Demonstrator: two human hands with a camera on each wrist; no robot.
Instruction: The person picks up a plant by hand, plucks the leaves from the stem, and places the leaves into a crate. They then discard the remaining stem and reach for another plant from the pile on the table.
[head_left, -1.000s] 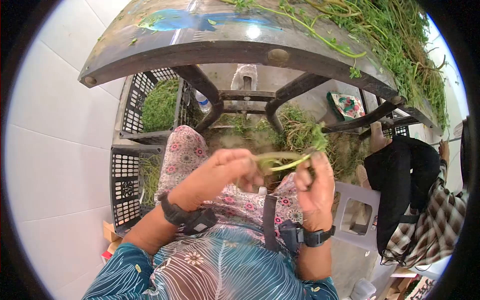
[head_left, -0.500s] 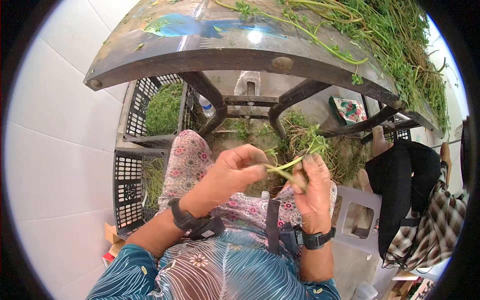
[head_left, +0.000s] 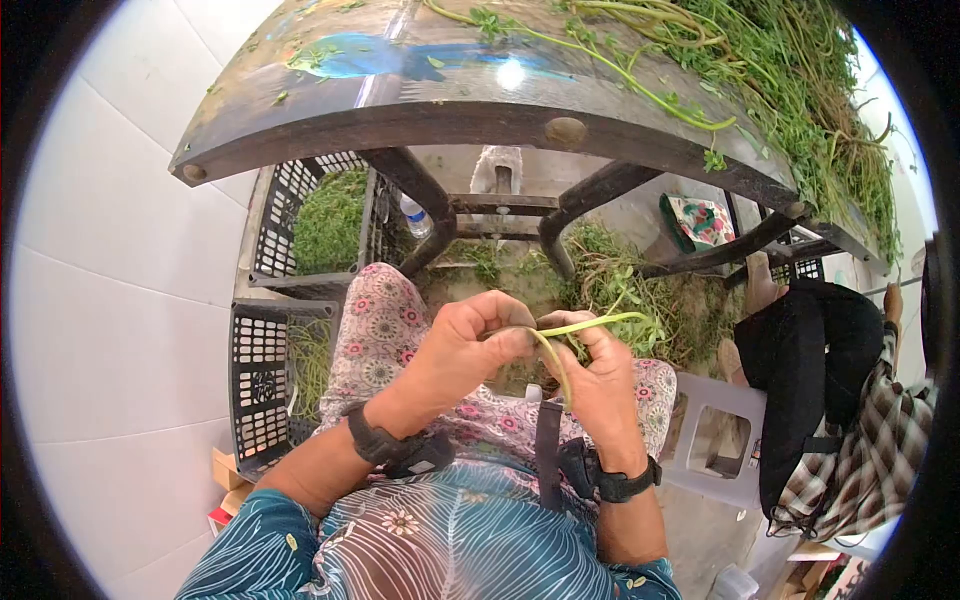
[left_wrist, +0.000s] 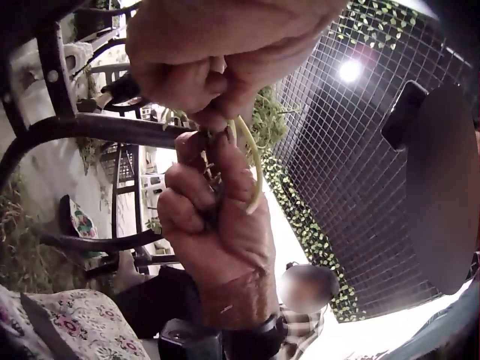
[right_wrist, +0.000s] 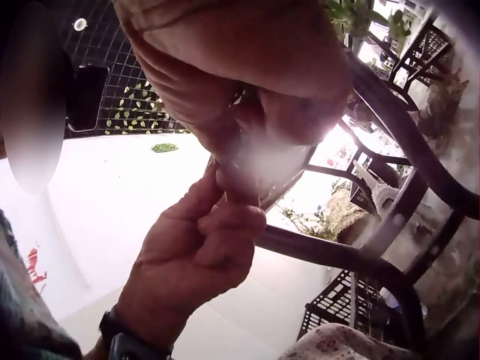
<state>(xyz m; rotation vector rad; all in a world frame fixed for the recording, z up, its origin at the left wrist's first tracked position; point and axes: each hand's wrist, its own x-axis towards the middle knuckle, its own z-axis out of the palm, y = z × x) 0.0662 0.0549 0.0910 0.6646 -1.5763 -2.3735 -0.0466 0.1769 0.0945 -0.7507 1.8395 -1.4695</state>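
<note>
Both hands meet above the lap in the head view, fingertips close together. The left hand pinches a green stem between thumb and fingers. Curled round the same stem is the right hand, with a paler stem end hanging down over its thumb side. Leaves stand out beyond the right fingers. In the left wrist view the stem bends down beside the right hand. The right wrist view shows the left hand touching the right; the stem there is mostly hidden.
A dark table stands ahead, with piled greens at its right. Two black crates, one with leaves and one with stems, stand at left. A grey stool and a seated person in black are at right.
The right hand has moved in toward the left hand, and the gap between them has closed. The stem's leafy end now lies farther right, its pale end hanging down.
</note>
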